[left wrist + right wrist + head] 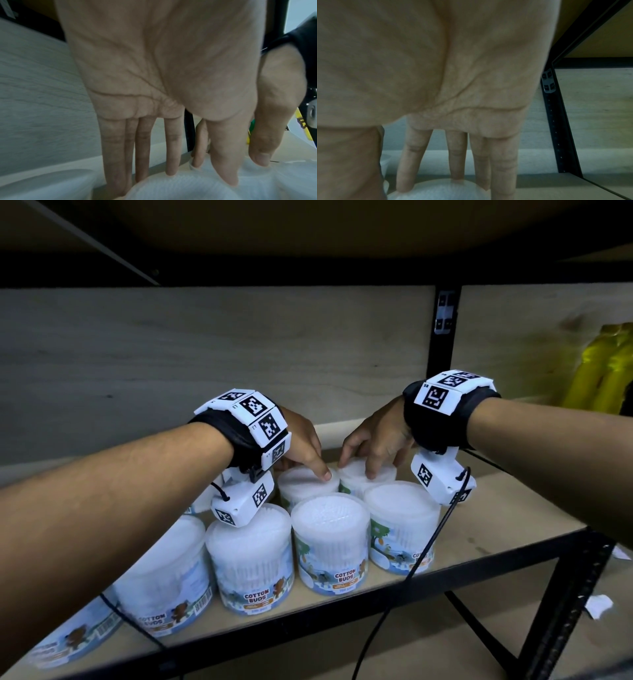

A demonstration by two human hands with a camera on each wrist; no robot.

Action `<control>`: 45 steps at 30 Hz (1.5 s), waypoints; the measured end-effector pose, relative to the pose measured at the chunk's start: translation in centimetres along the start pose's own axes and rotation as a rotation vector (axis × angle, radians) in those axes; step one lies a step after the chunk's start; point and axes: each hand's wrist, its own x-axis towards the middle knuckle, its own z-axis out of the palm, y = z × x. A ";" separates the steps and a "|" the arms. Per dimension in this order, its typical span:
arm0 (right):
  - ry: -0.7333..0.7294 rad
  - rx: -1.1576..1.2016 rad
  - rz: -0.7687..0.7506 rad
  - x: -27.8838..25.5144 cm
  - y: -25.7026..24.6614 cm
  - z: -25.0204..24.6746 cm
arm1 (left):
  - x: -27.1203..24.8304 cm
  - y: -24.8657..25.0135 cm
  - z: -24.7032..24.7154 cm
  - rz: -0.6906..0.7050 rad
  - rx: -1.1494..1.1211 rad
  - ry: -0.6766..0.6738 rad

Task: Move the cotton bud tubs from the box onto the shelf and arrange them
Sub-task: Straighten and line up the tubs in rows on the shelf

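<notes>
Left hand spread over a back tub, fingertips on its lid; right hand likewise on the next tub. All tubs crowd the shelf: a hard nudge could topple the front row. Labels read "COTTON BUDS".

front-row tubs on the shelf: label reads "cotton buds" (smaller print beneath illegible). left wristband: "l2", "l3" beside its square markers.
</notes>
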 end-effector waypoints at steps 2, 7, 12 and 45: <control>0.002 -0.009 0.003 0.0 0.0 0.0 | -0.1 0.0 0.1 0.003 0.001 0.008; 0.010 -0.043 0.015 -0.2 -0.4 -0.1 | -0.6 -0.6 0.1 0.019 -0.034 0.022; 0.129 -0.047 -0.003 0.1 -1.9 -1.0 | -2.0 -2.8 -0.5 -0.021 -0.013 0.122; 0.181 -0.265 -0.054 9.6 -19.4 0.0 | -3.5 -18.0 0.2 -0.178 0.140 0.061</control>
